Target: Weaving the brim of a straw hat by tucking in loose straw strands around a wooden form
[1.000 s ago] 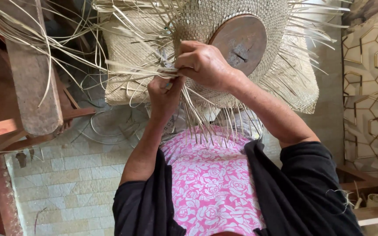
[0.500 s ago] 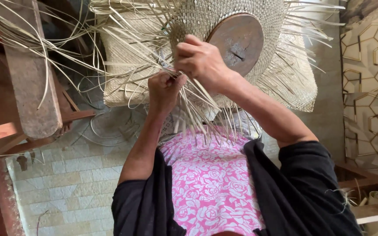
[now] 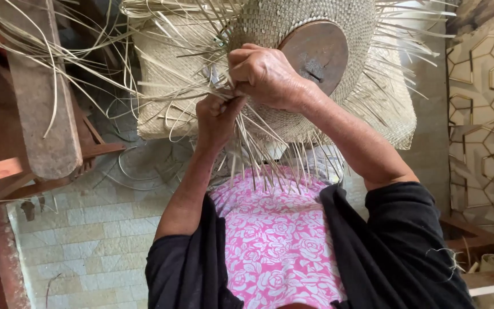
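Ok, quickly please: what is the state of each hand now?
Left hand: closed, pinching loose straw strands of the woven hat.
Right hand: closed on strands at the same spot.

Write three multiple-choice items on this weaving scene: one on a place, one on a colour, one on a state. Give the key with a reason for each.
1. Where does the round wooden block sit?
A. Inside the crown of the woven straw hat
B. On the tiled floor
C. On the person's lap

2. What colour is the flowered cloth below the hands?
A. Blue and yellow
B. Pink and white
C. Plain green

3. How are the loose straw strands at the edge of the weave?
A. Trimmed flush
B. Tied in one knot
C. Hanging free and unwoven

Key:
1 A: the weave wraps around the brown disc on every side.
2 B: white roses show on a pink ground between the black sleeves.
3 C: the strands fan out downward from where the left hand and right hand pinch the work.
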